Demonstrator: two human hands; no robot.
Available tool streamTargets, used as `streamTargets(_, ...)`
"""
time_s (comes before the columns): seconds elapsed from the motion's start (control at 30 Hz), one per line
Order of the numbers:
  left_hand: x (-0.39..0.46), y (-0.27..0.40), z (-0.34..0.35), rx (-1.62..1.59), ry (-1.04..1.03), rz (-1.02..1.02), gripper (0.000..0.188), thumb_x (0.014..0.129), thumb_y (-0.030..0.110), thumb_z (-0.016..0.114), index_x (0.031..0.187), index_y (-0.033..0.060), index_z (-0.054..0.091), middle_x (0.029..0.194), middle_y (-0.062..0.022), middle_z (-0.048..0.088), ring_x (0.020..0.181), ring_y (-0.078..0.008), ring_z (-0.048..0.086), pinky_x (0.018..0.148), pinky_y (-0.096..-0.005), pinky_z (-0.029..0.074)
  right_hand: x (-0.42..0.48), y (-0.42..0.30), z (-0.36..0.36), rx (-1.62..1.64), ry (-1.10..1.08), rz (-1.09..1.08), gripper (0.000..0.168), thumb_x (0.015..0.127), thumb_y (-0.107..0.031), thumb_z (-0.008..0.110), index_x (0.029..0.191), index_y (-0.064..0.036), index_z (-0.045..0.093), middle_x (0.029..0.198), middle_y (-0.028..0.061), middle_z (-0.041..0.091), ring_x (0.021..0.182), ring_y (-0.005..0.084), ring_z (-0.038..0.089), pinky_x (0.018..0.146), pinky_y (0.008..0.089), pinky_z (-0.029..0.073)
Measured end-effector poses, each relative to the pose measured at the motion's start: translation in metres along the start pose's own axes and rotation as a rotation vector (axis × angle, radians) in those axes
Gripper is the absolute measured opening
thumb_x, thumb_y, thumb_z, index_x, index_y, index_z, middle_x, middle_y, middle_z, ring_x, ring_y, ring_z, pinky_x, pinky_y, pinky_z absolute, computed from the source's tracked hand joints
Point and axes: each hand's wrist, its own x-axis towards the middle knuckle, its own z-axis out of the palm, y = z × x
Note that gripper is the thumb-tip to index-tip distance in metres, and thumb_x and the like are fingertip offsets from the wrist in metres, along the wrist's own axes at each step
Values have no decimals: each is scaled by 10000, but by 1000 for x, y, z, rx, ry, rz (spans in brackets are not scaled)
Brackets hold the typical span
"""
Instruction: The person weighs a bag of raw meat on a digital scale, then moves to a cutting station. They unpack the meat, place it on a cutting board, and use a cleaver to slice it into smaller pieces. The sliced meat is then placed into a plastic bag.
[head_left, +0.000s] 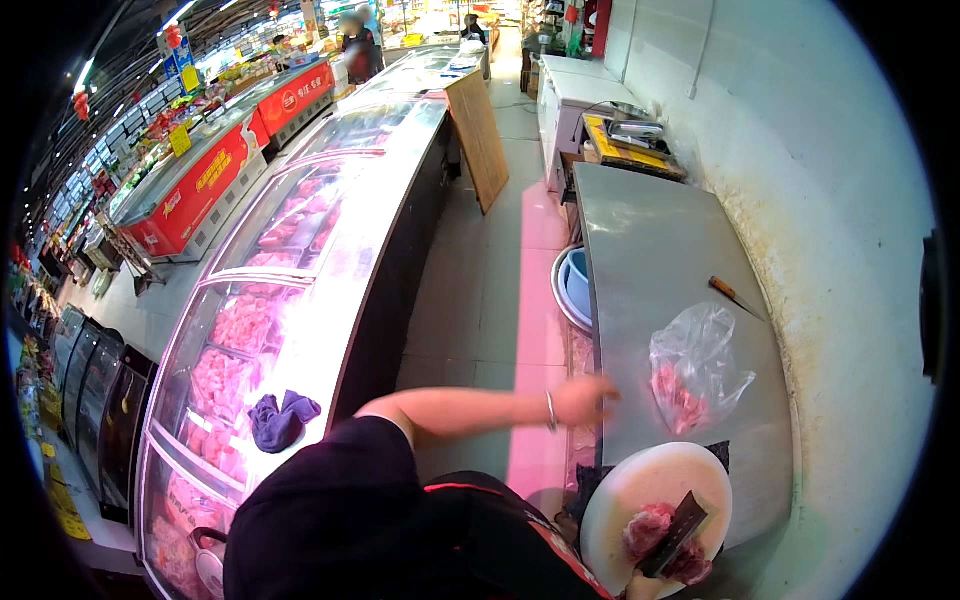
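My left hand (585, 400), with a bracelet at its wrist, is held out over the near edge of the metal worktable (645, 247); it is blurred and holds nothing that I can see. At the bottom edge, my right hand (643, 586) shows only in part, closed on a cleaver (679, 529). The cleaver's dark blade lies across raw meat (646, 531) on a round white cutting board (611, 502). Beyond the board, a clear plastic bag (701, 345) with cut meat (677, 397) in it rests on the metal top.
A knife with a wooden handle (722, 286) lies near the wall. Basins (576, 281) stand beside the table. Left of the aisle runs a glass meat display case (300, 277) with a purple cloth (281, 421) on it. A wooden board (478, 142) leans there. People stand far off.
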Motion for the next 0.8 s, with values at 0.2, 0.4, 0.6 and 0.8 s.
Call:
streamTargets(0.2, -31, 59, 150, -125, -427, 90, 386, 778, 212, 709, 1133, 90, 619, 1144, -141, 599, 1110, -336, 569, 932, -417, 481, -5, 7, -2, 1, 31, 29, 424, 773, -299, 691, 886, 107, 645, 779, 273, 653, 816, 388, 677, 753, 458, 513)
streamTargets(0.4, -25, 64, 242, -337, -356, 436, 461, 836, 278, 647, 1250, 98, 555, 1265, -103, 569, 1163, -266, 551, 985, -409, 450, -17, 44, -24, -52, 81, -16, 452, 770, -330, 688, 843, 115, 649, 744, 296, 645, 796, 415, 680, 733, 472, 517)
streamTargets(0.6, 8, 61, 235, 17, -336, 303, 525, 701, 332, 757, 1182, 167, 626, 1179, -135, 594, 1056, -325, 593, 910, -445, 485, -20, 57, -21, -76, 111, 136, 486, 768, -360, 685, 801, 123, 654, 710, 318, 637, 775, 443, 684, 713, 486, 522)
streamTargets(0.8, 22, 73, 215, 158, -483, 312, 561, 720, 340, 765, 1211, 151, 568, 1181, -107, 578, 1088, -315, 570, 914, -460, 453, -25, 54, -9, -51, 128, 170, 463, 777, -383, 662, 849, 74, 679, 769, 323, 640, 824, 464, 662, 719, 483, 520)
